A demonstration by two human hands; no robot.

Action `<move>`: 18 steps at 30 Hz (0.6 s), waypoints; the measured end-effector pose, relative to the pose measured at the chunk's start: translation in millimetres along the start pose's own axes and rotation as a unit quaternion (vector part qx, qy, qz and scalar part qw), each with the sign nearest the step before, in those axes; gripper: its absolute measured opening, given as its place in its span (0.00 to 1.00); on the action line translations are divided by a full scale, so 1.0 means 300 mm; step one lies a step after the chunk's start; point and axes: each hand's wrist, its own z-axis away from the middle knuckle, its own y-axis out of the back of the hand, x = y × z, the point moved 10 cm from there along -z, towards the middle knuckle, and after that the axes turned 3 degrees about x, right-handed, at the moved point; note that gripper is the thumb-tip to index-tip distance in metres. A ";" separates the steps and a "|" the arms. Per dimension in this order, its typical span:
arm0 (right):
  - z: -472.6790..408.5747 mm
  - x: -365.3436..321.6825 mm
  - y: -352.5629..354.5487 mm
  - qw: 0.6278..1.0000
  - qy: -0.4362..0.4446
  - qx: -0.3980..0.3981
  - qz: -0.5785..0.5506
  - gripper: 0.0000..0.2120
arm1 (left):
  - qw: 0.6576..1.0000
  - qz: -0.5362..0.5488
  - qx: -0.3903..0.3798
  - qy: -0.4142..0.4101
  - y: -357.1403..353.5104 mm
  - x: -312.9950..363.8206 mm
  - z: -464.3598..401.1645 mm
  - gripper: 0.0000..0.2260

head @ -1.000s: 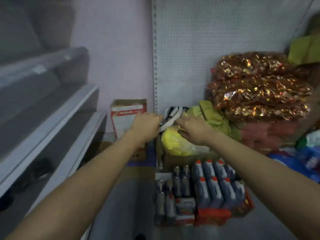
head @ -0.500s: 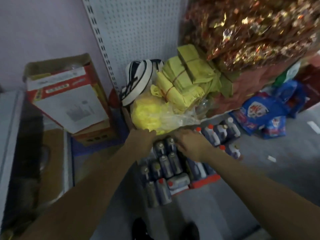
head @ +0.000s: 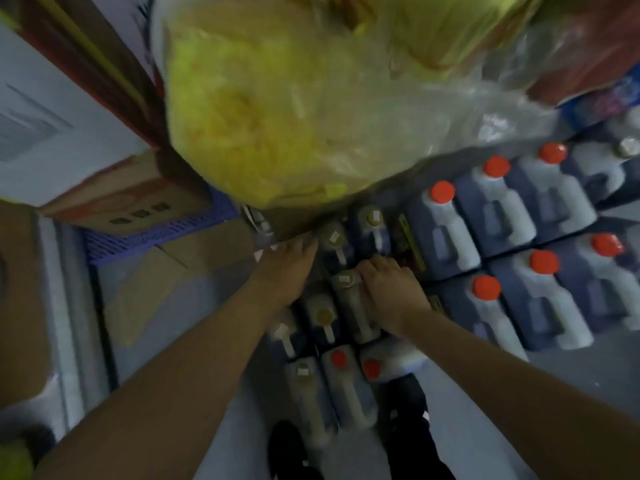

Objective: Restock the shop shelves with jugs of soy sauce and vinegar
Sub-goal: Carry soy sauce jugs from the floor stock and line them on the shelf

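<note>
The fingers [head: 372,268] of the right hand [head: 391,292], lowered from the yellow plastic bag [head: 263,109], are curled onto a dark gold-capped plastic jug [head: 349,299] on the floor, while the left hand [head: 284,268] lies extended beside it, so picking is judged begun.

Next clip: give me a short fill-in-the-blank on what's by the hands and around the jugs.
1. The big jugs at the right have ___ caps.
2. The right hand rests on a jug with a ___ cap.
3. The clear plastic bag above the jugs holds ___ stuff.
4. The left hand lies beside a ___ crate.

Missing: red; yellow; yellow; blue
</note>
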 end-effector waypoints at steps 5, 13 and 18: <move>-0.235 0.027 -0.119 0.997 -0.015 0.071 -0.019 0.14 | 0.999 -0.037 0.024 -0.023 -0.092 0.006 -0.274 0.39; -0.323 0.029 -0.196 0.995 -0.037 0.091 0.023 0.12 | 0.993 0.089 0.070 -0.022 -0.126 -0.007 -0.383 0.31; -0.328 -0.005 -0.180 0.997 -0.015 0.061 0.052 0.11 | 0.987 0.130 0.091 -0.017 -0.157 -0.064 -0.347 0.33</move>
